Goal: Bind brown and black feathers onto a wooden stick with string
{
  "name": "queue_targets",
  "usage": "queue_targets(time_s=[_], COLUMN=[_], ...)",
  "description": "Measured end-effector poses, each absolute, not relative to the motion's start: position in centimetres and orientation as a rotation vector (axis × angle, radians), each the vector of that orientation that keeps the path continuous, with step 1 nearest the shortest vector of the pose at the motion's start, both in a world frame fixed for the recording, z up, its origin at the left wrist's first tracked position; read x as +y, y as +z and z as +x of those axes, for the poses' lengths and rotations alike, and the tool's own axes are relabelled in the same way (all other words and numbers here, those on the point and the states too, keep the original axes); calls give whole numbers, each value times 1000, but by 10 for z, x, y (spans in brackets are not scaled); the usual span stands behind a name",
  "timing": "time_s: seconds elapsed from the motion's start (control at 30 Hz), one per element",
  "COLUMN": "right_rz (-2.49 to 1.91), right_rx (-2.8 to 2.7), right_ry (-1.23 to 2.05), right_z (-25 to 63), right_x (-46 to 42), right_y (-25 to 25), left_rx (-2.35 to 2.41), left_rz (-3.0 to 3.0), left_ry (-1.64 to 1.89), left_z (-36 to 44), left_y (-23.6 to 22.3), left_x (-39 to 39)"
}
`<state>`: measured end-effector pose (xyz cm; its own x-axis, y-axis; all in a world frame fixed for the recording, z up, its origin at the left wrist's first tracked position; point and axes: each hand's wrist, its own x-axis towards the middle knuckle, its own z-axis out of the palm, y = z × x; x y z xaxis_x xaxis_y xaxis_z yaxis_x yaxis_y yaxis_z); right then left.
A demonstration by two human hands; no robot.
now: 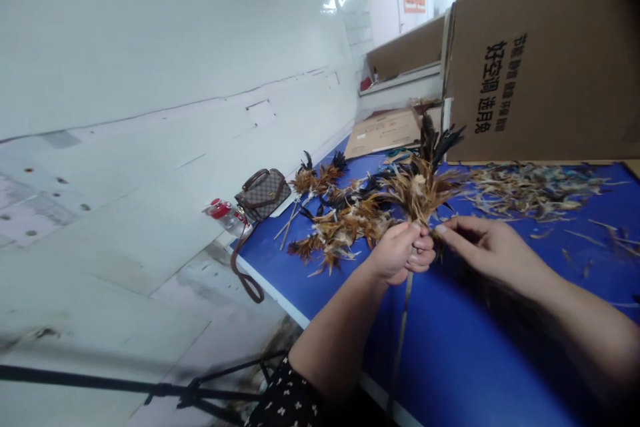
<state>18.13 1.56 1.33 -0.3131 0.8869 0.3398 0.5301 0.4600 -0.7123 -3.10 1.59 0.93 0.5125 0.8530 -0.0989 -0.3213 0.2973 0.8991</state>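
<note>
My left hand (406, 255) is closed around the thin stick (403, 327) of a feather duster (420, 190). Brown and tan feathers fan out above the fist, with dark ones at the tip, while the stick runs down past the table's edge. Just right of the feathers' base, my right hand (483, 247) has thumb and forefinger pinched together. Whatever lies in that pinch is too small to make out. Behind the left fist, a heap of brown and black feather bunches (350, 223) lies on the blue tabletop (450, 347).
Loose feathers (540, 190) are spread at the right, before a large cardboard box (545, 60). A checked handbag (265, 193) and a red-capped bottle (225, 213) stand at the left edge. Flat cardboard (385, 133) lies behind; a black tripod leg (100, 379) crosses lower left.
</note>
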Motion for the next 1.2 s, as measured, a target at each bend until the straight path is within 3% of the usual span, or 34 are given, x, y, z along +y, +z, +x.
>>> queue_targets(time_s=[0.07, 0.17, 0.4, 0.57, 0.7, 0.8, 1.03, 1.2], right_rz=[-1210, -1175, -1111, -1105, -1055, -1133, -963, -946], right_rx=[-1864, -1692, -2164, -2071, -1584, -1297, -1311, -1372], right_ry=[602, 251, -254, -392, -214, 192, 1027, 1092], right_z=[173, 173, 194, 200, 204, 208, 194, 177], right_x=[11, 4, 9, 14, 18, 19, 15, 11], right_y=[13, 18, 24, 23, 28, 31, 25, 21], left_rx=[640, 710, 815, 730, 620, 546, 441, 435], left_rz=[991, 1015, 1039, 1028, 968, 900, 810, 851], left_ry=[859, 862, 777, 744, 731, 735, 698, 616], left_z=[-28, -23, -12, -15, -25, -33, -42, -39], left_y=[6, 0, -6, -4, 3, 9, 16, 16], left_x=[15, 12, 4, 3, 8, 12, 13, 9])
